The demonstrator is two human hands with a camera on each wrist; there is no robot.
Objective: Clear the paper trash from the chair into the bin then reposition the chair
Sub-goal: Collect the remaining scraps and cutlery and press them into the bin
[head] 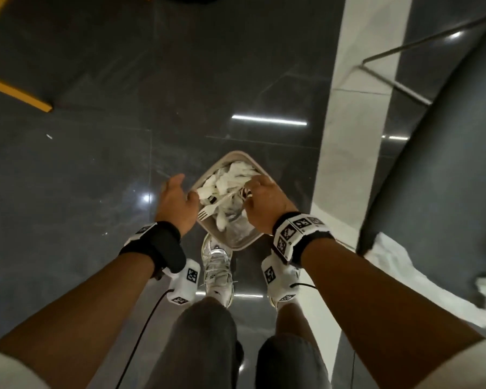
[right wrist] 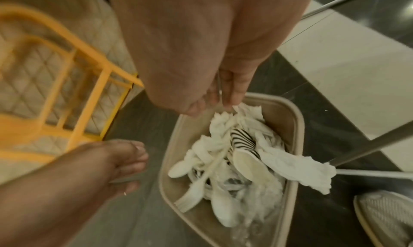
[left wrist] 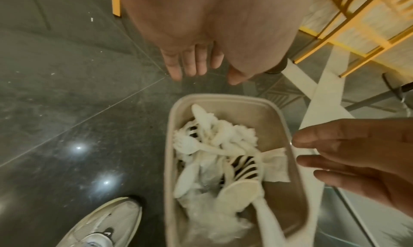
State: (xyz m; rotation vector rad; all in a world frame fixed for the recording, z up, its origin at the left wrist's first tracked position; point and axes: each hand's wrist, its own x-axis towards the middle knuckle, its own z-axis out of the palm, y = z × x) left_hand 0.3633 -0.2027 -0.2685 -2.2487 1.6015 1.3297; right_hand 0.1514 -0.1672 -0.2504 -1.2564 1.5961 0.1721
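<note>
Crumpled white paper trash (head: 227, 175) fills the one beige bin (head: 237, 242) at lower centre of the head view, mixed with plastic cutlery (a fork (head: 212, 208) pokes out at the near left rim). Right hand (head: 265, 204) hangs over the bin, fingertips loosely together just touching a paper edge. Left hand (head: 177, 202) hovers beside the left rim, fingers straight, holding nothing. More paper (head: 404, 279) lies on the chair seat (head: 446, 169), right edge. One shoe (head: 216, 265) below the bin; no readable writing anywhere.
</note>
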